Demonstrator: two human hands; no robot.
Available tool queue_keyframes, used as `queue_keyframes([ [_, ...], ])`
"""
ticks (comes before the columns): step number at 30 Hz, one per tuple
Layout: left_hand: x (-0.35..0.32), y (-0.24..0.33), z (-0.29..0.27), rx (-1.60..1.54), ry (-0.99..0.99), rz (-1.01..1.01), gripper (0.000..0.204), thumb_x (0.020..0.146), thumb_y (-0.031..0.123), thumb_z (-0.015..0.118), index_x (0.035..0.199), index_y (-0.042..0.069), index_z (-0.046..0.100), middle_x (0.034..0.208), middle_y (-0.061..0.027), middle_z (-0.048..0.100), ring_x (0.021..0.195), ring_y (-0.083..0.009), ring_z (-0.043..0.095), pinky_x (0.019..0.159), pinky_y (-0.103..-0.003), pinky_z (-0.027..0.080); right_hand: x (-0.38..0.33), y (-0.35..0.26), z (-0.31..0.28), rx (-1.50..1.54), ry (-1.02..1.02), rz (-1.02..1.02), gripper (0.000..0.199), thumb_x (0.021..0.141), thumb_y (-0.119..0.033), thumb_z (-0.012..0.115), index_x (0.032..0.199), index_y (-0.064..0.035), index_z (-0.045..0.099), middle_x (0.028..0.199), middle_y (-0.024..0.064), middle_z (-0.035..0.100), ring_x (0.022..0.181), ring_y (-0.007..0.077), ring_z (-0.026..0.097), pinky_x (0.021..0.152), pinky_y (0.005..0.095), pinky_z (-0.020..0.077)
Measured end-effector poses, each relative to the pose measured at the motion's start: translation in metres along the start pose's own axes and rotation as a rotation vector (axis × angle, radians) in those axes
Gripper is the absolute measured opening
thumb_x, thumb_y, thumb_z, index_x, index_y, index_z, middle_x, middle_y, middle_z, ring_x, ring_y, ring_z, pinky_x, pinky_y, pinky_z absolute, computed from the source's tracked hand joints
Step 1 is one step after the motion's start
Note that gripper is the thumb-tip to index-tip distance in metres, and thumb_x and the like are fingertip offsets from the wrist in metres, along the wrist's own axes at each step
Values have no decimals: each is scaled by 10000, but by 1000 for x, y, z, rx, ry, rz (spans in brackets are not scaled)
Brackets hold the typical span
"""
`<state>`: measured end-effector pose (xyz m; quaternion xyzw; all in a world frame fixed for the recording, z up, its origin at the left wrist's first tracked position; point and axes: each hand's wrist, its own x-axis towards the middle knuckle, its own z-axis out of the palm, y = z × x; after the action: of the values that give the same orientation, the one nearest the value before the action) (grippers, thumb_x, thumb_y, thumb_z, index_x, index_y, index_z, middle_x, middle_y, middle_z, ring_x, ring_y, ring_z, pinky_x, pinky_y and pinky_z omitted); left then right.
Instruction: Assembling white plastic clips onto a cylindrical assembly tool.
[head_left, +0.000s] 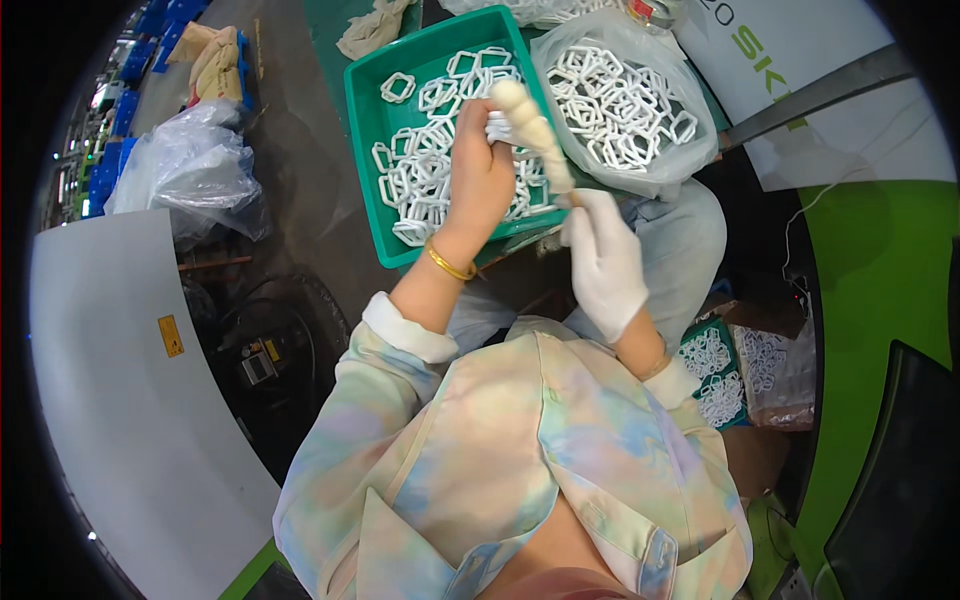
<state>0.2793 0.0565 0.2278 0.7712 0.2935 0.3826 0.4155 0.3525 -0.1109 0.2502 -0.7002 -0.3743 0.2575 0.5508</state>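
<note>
Dark floor (290, 110) and a pale machine panel (130, 330) fill the left of the frame. Upper centre, the left hand (478, 180) pinches a stack (499, 128) of white links over the green tray (425, 62). Mid-frame, the gloved right hand (608, 265) grips a knobbed cream stick (538, 135), which crosses beside the stack, partly hiding the tray. Upper right sits a link-filled bag (695, 155).

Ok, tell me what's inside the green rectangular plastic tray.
Loose white hexagonal plastic-looking rings lie in it. Anything directly beneath the bare left hand or the heaped rings is covered.
</note>
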Motion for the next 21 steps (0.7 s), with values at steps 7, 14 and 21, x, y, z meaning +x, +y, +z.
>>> queue_keyframes([
  [7, -14, 25, 26, -731, 88, -223, 177, 1007, -1, 403, 1139, 15, 519, 1073, -81, 626, 944, -150, 611, 851, -282, 498, 1, 27, -9, 132, 24, 221, 199, 1037, -147, 469, 1135, -9, 574, 727, -5, 499, 634, 78, 441, 591, 255, 388],
  [14, -44, 43, 43, -1337, -87, -624, 203, 1035, 53, 405, 1205, 40, 516, 1123, -72, 595, 1016, -150, 602, 928, -310, 495, 25, 1, -6, 330, 90, 3, 363, 908, -117, 676, 1218, 11, 537, 950, -4, 579, 816, 55, 506, 724, 220, 444],
  [21, -25, 49, 26, -298, -148, -139, 369, 883, -62, 576, 1237, 37, 549, 1136, -76, 635, 1040, -177, 618, 925, -309, 486, 32, -6, -29, 75, -6, 167, 335, 892, -112, 647, 1179, 26, 543, 944, 17, 607, 792, 54, 514, 693, 236, 455],
])
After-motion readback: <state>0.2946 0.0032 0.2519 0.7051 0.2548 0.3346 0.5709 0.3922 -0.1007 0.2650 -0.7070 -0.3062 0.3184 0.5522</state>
